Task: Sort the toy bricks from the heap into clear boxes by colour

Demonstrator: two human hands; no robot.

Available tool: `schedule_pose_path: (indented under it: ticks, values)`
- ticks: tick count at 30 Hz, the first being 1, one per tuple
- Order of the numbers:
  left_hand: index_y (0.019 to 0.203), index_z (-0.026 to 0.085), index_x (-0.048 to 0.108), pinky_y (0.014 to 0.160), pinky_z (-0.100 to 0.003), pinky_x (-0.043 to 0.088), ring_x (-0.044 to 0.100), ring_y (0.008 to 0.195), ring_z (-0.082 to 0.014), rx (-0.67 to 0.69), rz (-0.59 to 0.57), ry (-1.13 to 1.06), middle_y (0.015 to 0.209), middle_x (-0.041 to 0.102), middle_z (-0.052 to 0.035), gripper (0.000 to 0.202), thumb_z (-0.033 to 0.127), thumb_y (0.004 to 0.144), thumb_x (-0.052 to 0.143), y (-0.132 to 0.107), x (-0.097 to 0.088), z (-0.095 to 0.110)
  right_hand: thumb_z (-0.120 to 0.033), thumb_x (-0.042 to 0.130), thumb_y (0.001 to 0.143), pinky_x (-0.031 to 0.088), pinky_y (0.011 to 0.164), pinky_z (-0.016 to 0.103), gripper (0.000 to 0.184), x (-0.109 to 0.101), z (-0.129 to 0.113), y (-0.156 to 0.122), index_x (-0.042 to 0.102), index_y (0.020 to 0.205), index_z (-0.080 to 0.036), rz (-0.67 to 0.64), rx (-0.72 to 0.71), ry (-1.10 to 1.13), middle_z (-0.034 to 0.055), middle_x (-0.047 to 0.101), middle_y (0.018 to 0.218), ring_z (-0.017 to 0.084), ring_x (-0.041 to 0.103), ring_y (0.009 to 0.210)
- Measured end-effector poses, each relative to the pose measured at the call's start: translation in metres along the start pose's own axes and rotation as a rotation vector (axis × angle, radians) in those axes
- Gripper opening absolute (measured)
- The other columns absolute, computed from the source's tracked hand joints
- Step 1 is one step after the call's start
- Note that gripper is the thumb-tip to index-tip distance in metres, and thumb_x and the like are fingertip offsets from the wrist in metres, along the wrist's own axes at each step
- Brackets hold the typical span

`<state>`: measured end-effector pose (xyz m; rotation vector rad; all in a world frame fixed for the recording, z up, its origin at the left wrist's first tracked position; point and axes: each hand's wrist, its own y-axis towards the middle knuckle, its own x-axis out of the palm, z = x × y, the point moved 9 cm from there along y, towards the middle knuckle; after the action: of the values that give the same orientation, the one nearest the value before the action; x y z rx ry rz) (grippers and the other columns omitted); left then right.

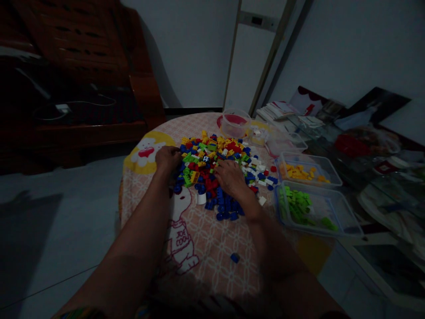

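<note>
Head view: yellow bricks [299, 172], green bricks [299, 201] in 2 tubs [327, 167] [343, 215]; grip unclear, both hands [167, 158] [231, 177]

A pile of toy bricks [206, 166] lies on the worktop [215, 248], the left hand [168, 158] at its left edge, the right hand [231, 178] over its middle. One loose brick [235, 258] lies before it, a tub [236, 126] behind. To the right, two storage boxes [345, 215] hold more bricks, one box behind the other.
</note>
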<state>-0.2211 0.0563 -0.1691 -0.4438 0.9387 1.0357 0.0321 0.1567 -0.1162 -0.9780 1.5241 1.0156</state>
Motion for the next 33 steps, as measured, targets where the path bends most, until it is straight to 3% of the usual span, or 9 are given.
schedule_pose_path:
  ticks: [3,5,11,13,16,20,24,26,33]
  values:
    - [0.131,0.022,0.086,0.105,-0.043,0.056,0.073,0.124,-0.0366,-0.005,0.016,-0.001,0.131,0.083,-0.0124,0.051,0.035,0.089,0.059,0.001,-0.002,0.000,-0.017,0.059,0.107,0.048,0.115,0.047,0.026,-0.012,0.022,-0.005,0.084,0.114,-0.015,-0.026,0.102,-0.057,0.0193,0.080,0.124,0.033,0.065,0.127]
    - [0.131,0.022,0.086,0.105,-0.043,0.056,0.074,0.123,-0.0363,-0.005,0.015,0.007,0.129,0.083,-0.0124,0.052,0.034,0.089,0.059,0.001,-0.002,0.001,-0.018,0.058,0.109,0.048,0.115,0.046,0.027,-0.015,0.021,-0.006,0.084,0.115,-0.016,-0.007,0.091,-0.034,0.0180,0.079,0.126,0.032,0.065,0.128]
    - [0.131,0.021,0.085,0.105,-0.042,0.055,0.072,0.124,-0.0346,0.014,0.000,0.027,0.128,0.083,-0.0121,0.051,0.035,0.090,0.056,0.000,-0.002,0.004,-0.015,0.057,0.109,0.039,0.131,0.051,0.044,0.012,-0.047,-0.001,0.070,0.151,-0.020,0.014,-0.225,0.111,0.0143,0.056,0.173,0.030,0.048,0.157]
    - [0.131,0.021,0.084,0.106,-0.041,0.054,0.071,0.126,-0.0339,0.018,0.002,0.031,0.129,0.082,-0.0120,0.051,0.035,0.091,0.055,-0.001,-0.002,0.004,-0.012,0.057,0.108,0.037,0.132,0.053,0.050,0.023,-0.063,-0.001,0.066,0.156,-0.024,-0.017,-0.274,0.095,0.0113,0.051,0.177,0.031,0.044,0.160]
    - [0.132,0.021,0.083,0.107,-0.041,0.054,0.069,0.127,-0.0336,0.015,-0.005,0.029,0.132,0.080,-0.0125,0.051,0.036,0.092,0.055,-0.002,-0.002,0.004,-0.009,0.053,0.108,0.044,0.126,0.051,0.045,0.026,-0.068,0.000,0.073,0.146,-0.022,-0.054,-0.263,0.040,0.0154,0.063,0.163,0.031,0.055,0.146]
    - [0.133,0.021,0.082,0.107,-0.041,0.054,0.069,0.126,-0.0341,-0.008,-0.016,0.026,0.131,0.079,-0.0131,0.050,0.036,0.093,0.057,-0.002,-0.003,0.003,-0.010,0.048,0.109,0.053,0.107,0.041,0.036,0.010,-0.051,-0.001,0.079,0.127,-0.014,-0.069,-0.186,-0.022,0.0191,0.075,0.130,0.030,0.066,0.123]
    - [0.132,0.022,0.083,0.106,-0.041,0.054,0.071,0.124,-0.0339,-0.013,-0.021,0.018,0.129,0.080,-0.0124,0.049,0.033,0.091,0.059,-0.002,-0.003,0.004,-0.013,0.052,0.108,0.052,0.097,0.037,0.031,-0.002,-0.027,-0.002,0.083,0.112,-0.013,-0.123,-0.096,-0.035,0.0178,0.080,0.115,0.029,0.071,0.114]
    - [0.133,0.022,0.083,0.106,-0.041,0.054,0.071,0.125,-0.0342,-0.016,-0.020,0.017,0.131,0.080,-0.0128,0.049,0.032,0.091,0.059,-0.002,-0.003,0.005,-0.016,0.053,0.108,0.051,0.095,0.035,0.031,-0.006,-0.014,-0.002,0.083,0.109,-0.015,-0.128,-0.020,-0.030,0.0159,0.082,0.113,0.029,0.073,0.111]
    - [0.135,0.020,0.083,0.108,-0.040,0.054,0.070,0.127,-0.0333,-0.004,-0.017,0.022,0.133,0.080,-0.0127,0.053,0.033,0.092,0.055,-0.003,-0.003,0.006,-0.020,0.050,0.110,0.052,0.088,0.032,0.036,-0.030,0.044,-0.009,0.086,0.116,-0.020,0.029,0.372,-0.064,0.0156,0.084,0.117,0.028,0.078,0.111]
